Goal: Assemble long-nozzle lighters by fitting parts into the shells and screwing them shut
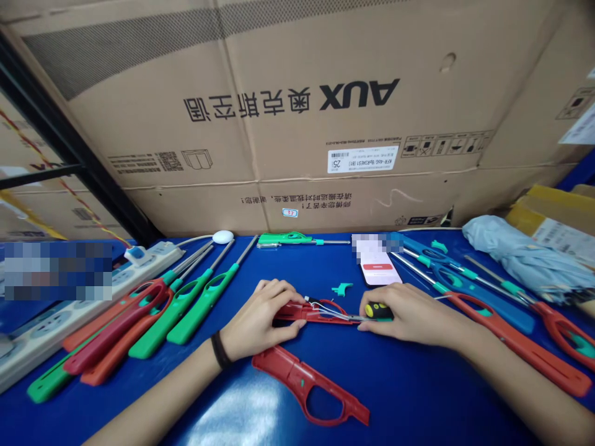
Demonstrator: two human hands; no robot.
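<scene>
My left hand (274,316) grips the left end of an opened red lighter casing (325,314), with thumb and fingers on its two sides. Thin wires and a whitish part show inside that half. In my right hand (395,313) is a screwdriver (375,310) with a yellow-and-black handle, its fingers closed round it at the casing's right end. The fingers partly hide its shaft and tip. Nearer to me lies the other red casing half (309,384), with a finger loop. A small turquoise trigger piece (343,288) rests just beyond the casing.
Several red and green lighters (153,303) lie at left beside a power strip (83,297). More lighters (515,334) lie at right, near a phone (379,263) and a light-blue bundle (502,254). A green lighter (286,238) lies before the large carton (288,142).
</scene>
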